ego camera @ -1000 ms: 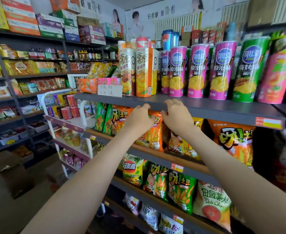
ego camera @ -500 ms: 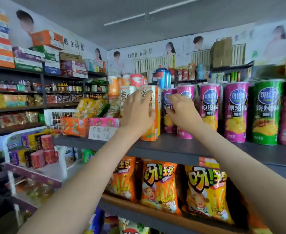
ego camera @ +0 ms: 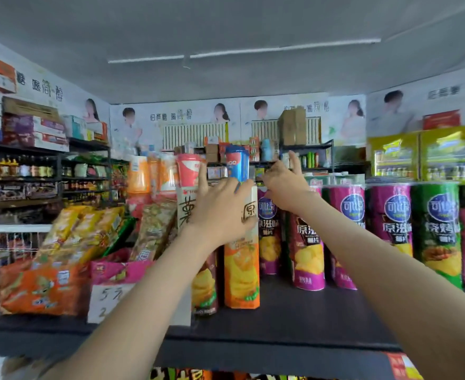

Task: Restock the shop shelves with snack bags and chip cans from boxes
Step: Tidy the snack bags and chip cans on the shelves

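Note:
A tall orange and white chip box point(ego camera: 241, 272) stands on the dark shelf point(ego camera: 294, 319). My left hand point(ego camera: 220, 212) lies over its upper front, thumb round its right edge. A blue can point(ego camera: 236, 163) and a red cup point(ego camera: 188, 170) sit on top of the boxes, just above that hand. My right hand point(ego camera: 283, 187) is at the lid of the nearest purple chip can point(ego camera: 308, 242), fingers spread and holding nothing. More purple cans and a green can point(ego camera: 436, 237) stand in a row to the right.
Orange snack bags point(ego camera: 42, 292), a pink carton point(ego camera: 116, 270) and a handwritten price card point(ego camera: 105, 300) fill the shelf's left end. Bottle shelves point(ego camera: 20, 171) run along the left wall. Yellow-green drink coolers point(ego camera: 423, 157) stand at the far right.
Both hands rose from the shelf's front edge to the tops of the chip box and purple can. The view tilted upward, so the lower shelves of bags dropped out of sight.

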Demonstrator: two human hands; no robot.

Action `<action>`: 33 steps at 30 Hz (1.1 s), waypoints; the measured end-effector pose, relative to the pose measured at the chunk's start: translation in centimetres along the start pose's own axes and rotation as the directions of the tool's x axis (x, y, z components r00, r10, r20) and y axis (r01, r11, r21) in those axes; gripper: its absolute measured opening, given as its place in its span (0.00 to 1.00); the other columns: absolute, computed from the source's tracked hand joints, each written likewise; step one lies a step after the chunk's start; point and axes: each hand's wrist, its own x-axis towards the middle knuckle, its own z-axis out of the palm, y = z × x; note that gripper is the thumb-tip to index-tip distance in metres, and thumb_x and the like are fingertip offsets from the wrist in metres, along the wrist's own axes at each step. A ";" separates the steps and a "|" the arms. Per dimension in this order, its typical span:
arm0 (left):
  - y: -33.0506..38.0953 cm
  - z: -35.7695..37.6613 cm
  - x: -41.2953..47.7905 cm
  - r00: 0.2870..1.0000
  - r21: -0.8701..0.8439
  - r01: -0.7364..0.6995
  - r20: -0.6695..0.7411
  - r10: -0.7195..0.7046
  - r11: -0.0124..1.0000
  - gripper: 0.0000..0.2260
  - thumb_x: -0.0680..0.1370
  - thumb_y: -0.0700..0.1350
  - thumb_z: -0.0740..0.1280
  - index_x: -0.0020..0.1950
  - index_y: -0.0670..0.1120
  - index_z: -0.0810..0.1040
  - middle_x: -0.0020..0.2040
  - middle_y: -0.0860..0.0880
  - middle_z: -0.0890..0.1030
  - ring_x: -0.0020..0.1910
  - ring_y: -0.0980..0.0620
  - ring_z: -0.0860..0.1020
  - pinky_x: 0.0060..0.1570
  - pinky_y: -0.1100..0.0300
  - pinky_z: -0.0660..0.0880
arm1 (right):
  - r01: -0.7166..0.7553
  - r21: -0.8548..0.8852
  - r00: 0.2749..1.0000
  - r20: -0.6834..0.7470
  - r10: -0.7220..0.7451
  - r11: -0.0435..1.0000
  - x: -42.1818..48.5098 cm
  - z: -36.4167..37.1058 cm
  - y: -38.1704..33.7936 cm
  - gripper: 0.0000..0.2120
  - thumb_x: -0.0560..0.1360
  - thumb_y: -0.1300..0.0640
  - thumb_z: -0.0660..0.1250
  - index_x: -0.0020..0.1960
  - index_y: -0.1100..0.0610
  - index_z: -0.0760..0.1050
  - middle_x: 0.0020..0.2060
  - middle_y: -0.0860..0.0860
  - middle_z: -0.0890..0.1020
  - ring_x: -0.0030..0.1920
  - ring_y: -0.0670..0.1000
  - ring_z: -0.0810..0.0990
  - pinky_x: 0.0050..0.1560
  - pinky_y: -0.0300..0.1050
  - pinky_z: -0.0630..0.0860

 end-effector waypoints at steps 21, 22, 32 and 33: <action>-0.4 0.2 -0.9 0.998 -0.060 -0.019 -0.060 0.015 0.998 0.35 0.78 0.64 0.59 0.79 0.49 0.53 0.74 0.48 0.65 0.74 0.48 0.63 0.76 0.45 0.45 | 0.099 -0.137 0.990 -0.087 -0.112 0.986 -0.8 -1.7 -1.1 0.10 0.74 0.67 0.60 0.41 0.55 0.75 0.32 0.47 0.75 0.47 0.53 0.79 0.74 0.59 0.36; -0.5 0.2 -0.9 0.998 -0.055 -0.017 -0.061 0.014 0.998 0.35 0.78 0.65 0.58 0.79 0.49 0.53 0.74 0.48 0.65 0.74 0.48 0.63 0.76 0.45 0.45 | 0.097 -0.139 0.988 -0.108 -0.113 0.985 -1.1 -1.7 -0.9 0.10 0.74 0.67 0.60 0.42 0.55 0.76 0.33 0.47 0.76 0.47 0.53 0.79 0.74 0.59 0.36; 0.2 0.2 -0.6 0.999 -0.027 0.011 -0.031 -0.012 1.000 0.34 0.78 0.64 0.58 0.79 0.50 0.52 0.73 0.49 0.64 0.74 0.49 0.62 0.75 0.42 0.45 | 0.057 -0.049 0.953 -0.296 -0.069 0.997 -3.9 -0.8 -0.7 0.08 0.73 0.66 0.65 0.49 0.58 0.77 0.36 0.51 0.79 0.47 0.55 0.80 0.74 0.61 0.40; 0.3 0.3 -0.6 0.999 -0.025 0.016 -0.036 -0.017 1.000 0.34 0.78 0.64 0.58 0.79 0.50 0.52 0.73 0.49 0.65 0.74 0.49 0.63 0.75 0.42 0.45 | 0.046 -0.042 0.958 -0.280 -0.056 0.998 -4.3 -0.3 -1.0 0.11 0.74 0.64 0.65 0.56 0.59 0.77 0.42 0.52 0.82 0.52 0.56 0.80 0.73 0.61 0.36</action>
